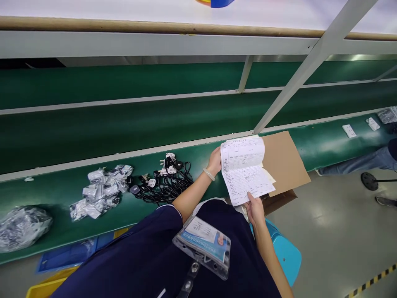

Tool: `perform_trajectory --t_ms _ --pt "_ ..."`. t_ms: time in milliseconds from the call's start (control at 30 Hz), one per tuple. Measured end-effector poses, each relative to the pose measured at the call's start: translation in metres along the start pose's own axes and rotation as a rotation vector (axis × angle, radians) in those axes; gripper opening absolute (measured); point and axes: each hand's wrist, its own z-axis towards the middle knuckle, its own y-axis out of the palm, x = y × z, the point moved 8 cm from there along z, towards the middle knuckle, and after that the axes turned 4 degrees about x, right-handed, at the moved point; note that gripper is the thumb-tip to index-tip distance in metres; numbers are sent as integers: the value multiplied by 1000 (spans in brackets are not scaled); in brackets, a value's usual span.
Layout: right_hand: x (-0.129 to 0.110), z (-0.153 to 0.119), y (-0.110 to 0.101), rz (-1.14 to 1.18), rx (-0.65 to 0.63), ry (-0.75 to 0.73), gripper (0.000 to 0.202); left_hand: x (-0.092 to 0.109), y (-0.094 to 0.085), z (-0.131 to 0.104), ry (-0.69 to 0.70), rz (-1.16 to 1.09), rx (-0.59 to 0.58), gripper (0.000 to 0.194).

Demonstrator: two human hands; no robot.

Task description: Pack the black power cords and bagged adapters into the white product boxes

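Note:
A stack of printed forms (245, 169), its upper sheet folded back or curling, is held up between both hands over the green bench. My left hand (214, 161) grips the left edge of the papers, its fingers mostly behind them. At the lower edge, my right hand (255, 209) pinches the sheets with the thumb on top. Behind the papers lies a cardboard box with a brown flap (285, 161). To the left on the bench are a tangle of black power cables with plugs (167, 182) and a pile of small items in silvery plastic bags (102, 190).
A large clear plastic bag (25, 227) lies on the far left of the green bench (62, 182). White sockets (349, 130) sit to the right. A slanted white post (297, 78) rises behind the box. Below are a blue stool (287, 254), a yellow bin (46, 285) and another person's leg (356, 163).

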Motion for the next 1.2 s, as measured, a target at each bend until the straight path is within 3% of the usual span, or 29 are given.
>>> perform_trajectory --t_ms 133,200,267,433,500,600,833,1200 --pt "47 48 -20 -84 116 115 29 -30 -41 -6 105 259 226 33" --pt "65 60 -27 -116 166 151 24 -44 -54 -24 179 392 249 38" --pt "78 65 -31 -134 179 179 21 -62 -52 -43 227 525 109 36" --pt "92 63 -26 -142 61 206 30 -130 -12 -84 142 809 -585 31" --pt "94 61 -25 -138 7 209 35 -151 -4 -87 96 897 -737 34" --pt "95 60 -26 -133 -34 213 44 -171 2 -81 45 982 -862 31" --pt "99 62 -36 -102 8 206 49 -184 0 -72 -79 1024 -1013 17" --pt "102 64 -39 -107 27 232 44 -172 -7 -47 -88 1037 -881 22"
